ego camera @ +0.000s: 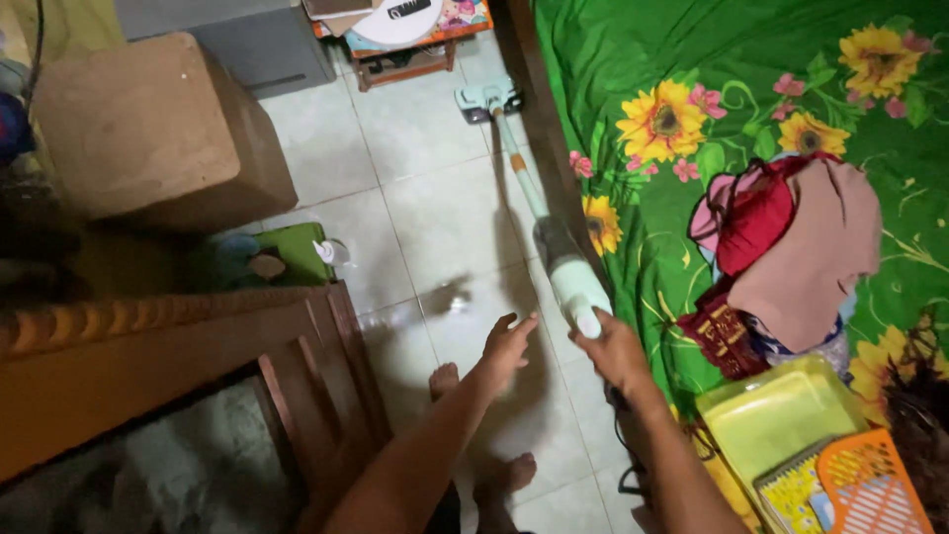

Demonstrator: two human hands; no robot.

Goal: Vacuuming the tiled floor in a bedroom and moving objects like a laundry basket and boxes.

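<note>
The right hand (611,348) grips the mop (559,259) handle; its head lies at 12 o'clock beside the bed (633,59). The left hand (509,341) hovers open, holding nothing (bare feet (445,379) below). The head could jam against the bed frame, or wet tile could cause a slip.

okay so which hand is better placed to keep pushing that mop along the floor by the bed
Right. The right hand is closed around the top of the mop, whose head lies ahead on the tiled floor. The left hand is open and apart from the handle.
</note>
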